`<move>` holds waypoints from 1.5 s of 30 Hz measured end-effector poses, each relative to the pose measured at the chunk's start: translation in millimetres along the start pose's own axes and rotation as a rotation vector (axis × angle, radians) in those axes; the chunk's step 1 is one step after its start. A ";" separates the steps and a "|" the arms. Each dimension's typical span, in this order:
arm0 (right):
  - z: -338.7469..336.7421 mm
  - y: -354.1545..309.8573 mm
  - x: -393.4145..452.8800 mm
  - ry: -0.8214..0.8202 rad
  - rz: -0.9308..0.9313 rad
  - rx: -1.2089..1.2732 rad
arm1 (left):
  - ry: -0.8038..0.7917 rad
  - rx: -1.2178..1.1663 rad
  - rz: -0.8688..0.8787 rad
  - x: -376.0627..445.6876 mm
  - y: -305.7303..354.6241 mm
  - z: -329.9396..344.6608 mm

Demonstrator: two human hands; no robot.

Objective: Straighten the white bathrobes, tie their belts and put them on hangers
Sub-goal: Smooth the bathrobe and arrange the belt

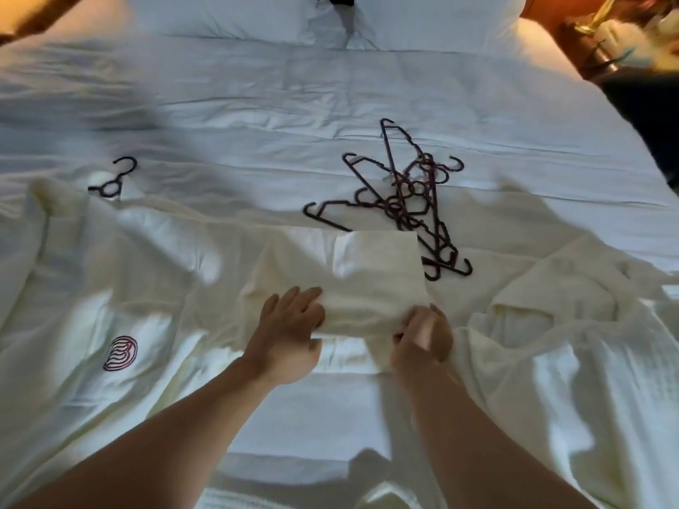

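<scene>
1. White bedding covers the bed from edge to edge; two pillows lie at the far end with a dark gap between them; a nightstand with blurred clutter stands at the far right, lit warm.
2. Across the near half of the bed lies a white robe, spread and creased; on its left part sits a dark red wavy logo; at its far left end a dark hanger is tucked into the collar, hook pointing away from me.
3. Towards the middle, one sleeve of that robe is folded across, its square cuff end reaching the pile of hangers.
4. My left hand rests on the near left edge of the sleeve; the fingers lie fairly straight and spread on the cloth, the thumb lower down beside the fold; it presses rather than grips.
5. My right hand is at the near right corner of the sleeve; the fingers are curled and pinch the cloth there, though blur hides just how.
6. Both of my forearms are bare and come in from the bottom edge.
7. Just beyond the sleeve lies a tangled pile of dark hangers, hooks pointing several ways; the sleeve's cuff overlaps the nearest of them; I cannot count them surely.
8. On the right lies a second robe, crumpled in a heap, well apart from the logo and just beside my right hand.
</scene>
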State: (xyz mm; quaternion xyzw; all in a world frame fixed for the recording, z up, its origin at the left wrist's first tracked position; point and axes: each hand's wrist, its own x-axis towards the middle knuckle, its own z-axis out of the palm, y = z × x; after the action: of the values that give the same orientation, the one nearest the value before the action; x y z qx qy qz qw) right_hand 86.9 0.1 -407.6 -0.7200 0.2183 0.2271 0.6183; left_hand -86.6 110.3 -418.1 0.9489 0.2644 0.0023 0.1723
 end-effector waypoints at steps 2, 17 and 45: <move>-14.1 14.0 0.5 -0.169 0.127 0.055 | -0.220 0.095 -0.045 5.6 9.7 3.0; -34.6 25.3 40.2 -0.180 -0.259 -0.527 | -0.078 0.139 0.161 5.3 29.1 27.6; 218.5 155.2 -249.4 -0.743 -0.949 -1.452 | 0.251 -0.312 -0.757 -155.8 -323.6 -107.4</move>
State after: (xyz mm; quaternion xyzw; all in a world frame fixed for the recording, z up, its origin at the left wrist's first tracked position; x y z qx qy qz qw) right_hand -217.9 203.0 -410.4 -0.8242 -0.5039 0.2470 0.0762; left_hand -392.9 326.2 -409.8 0.7398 0.6096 0.0944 0.2688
